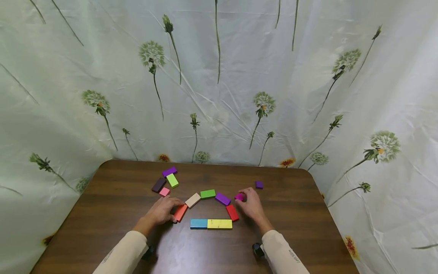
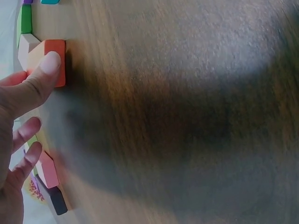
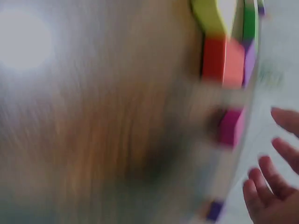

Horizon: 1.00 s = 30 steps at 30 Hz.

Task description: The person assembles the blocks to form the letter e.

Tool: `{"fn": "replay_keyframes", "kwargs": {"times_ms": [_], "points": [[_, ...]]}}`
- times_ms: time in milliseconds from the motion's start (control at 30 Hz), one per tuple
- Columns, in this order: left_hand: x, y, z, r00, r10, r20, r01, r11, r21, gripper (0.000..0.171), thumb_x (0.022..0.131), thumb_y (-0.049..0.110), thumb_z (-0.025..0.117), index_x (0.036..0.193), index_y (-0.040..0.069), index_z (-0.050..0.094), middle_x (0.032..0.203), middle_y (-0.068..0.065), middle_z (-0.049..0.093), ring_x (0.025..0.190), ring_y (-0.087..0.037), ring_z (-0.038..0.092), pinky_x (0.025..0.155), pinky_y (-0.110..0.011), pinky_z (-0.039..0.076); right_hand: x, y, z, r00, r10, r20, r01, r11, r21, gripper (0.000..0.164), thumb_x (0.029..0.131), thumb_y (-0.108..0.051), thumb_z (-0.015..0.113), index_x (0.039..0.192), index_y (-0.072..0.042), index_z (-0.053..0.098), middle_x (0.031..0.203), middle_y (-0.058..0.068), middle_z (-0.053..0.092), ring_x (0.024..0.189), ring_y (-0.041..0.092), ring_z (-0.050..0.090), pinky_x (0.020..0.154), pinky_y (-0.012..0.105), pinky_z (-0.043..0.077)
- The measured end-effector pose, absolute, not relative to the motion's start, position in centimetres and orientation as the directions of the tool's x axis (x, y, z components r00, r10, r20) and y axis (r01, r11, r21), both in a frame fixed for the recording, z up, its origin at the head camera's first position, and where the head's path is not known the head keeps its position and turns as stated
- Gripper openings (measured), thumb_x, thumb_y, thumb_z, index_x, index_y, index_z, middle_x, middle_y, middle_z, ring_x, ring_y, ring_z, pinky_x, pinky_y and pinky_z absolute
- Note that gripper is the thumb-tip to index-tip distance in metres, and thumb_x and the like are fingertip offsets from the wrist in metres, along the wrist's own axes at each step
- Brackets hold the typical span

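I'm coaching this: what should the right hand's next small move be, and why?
Probably pinch the magenta block with the right hand: its fingers are nearby, yet the right wrist view shows them open, not gripping it. It lies apart from the red block.

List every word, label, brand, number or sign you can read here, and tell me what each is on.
No text can be read.
Left sleeve: small dark marking, possibly lettering, too small to read.
Right sleeve: similar dark marking, too small to read.
Yellow block: tiny dark specks, too small to identify.
Orange block, magenta block: no lettering visible.
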<state>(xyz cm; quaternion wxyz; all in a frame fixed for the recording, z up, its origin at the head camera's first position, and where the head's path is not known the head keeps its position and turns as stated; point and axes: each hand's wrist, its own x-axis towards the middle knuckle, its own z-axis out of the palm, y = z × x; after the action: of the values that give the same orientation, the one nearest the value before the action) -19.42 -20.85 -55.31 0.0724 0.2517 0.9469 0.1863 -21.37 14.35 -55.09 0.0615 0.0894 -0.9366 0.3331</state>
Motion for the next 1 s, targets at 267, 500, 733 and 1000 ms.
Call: {"fn": "replay_keyframes", "kwargs": {"times_ms": [267,500,733,1000], "points": [[-19.8,-21.2,-55.5,-0.853,0.521,-0.029,0.476,0.800,0.365,0.052,0.070,0.018,0.084,0.117,0.004,0.067,0.120,-0.014,0.063,0.117,-0.039,0.052,0.099,-0.060,0.036,-25.5,18.8,-55.9,-0.978,0.169,0.121,0.031,0.693,-0.720,0.038,0.079,-0.011,0.075,0.110,0.008,0.063,0.108,0.027,0.055,0.104,0.042,0.053,0.092,0.051,0.041],[-19.8,-21.3,-55.6,-0.835,0.549,-0.014,0.508,0.782,0.362,0.054,0.068,0.020,0.085,0.116,0.003,0.067,0.118,-0.015,0.063,0.114,-0.039,0.053,0.096,-0.060,0.038,-27.0,19.9,-56.8,-0.973,0.216,0.077,0.094,0.683,-0.724,0.043,0.082,-0.012,0.074,0.117,0.008,0.059,0.114,0.030,0.048,0.108,0.043,0.049,0.095,0.051,0.039],[-20.0,-21.2,-55.6,-0.823,0.568,0.002,0.534,0.772,0.345,0.054,0.066,0.022,0.086,0.114,0.005,0.068,0.115,-0.012,0.065,0.112,-0.037,0.054,0.095,-0.057,0.040,-27.2,20.3,-57.2,-0.975,0.216,0.060,0.116,0.714,-0.690,0.042,0.083,-0.013,0.072,0.118,0.007,0.059,0.115,0.030,0.051,0.109,0.042,0.049,0.095,0.051,0.039],[-20.0,-21.4,-55.7,-0.834,0.552,-0.020,0.506,0.777,0.374,0.055,0.067,0.024,0.086,0.115,0.005,0.068,0.117,-0.013,0.064,0.114,-0.037,0.054,0.096,-0.059,0.039,-27.6,20.6,-56.9,-0.987,0.153,0.054,0.085,0.774,-0.627,0.035,0.084,-0.010,0.069,0.113,0.008,0.063,0.109,0.030,0.057,0.103,0.043,0.052,0.090,0.052,0.042]]}}
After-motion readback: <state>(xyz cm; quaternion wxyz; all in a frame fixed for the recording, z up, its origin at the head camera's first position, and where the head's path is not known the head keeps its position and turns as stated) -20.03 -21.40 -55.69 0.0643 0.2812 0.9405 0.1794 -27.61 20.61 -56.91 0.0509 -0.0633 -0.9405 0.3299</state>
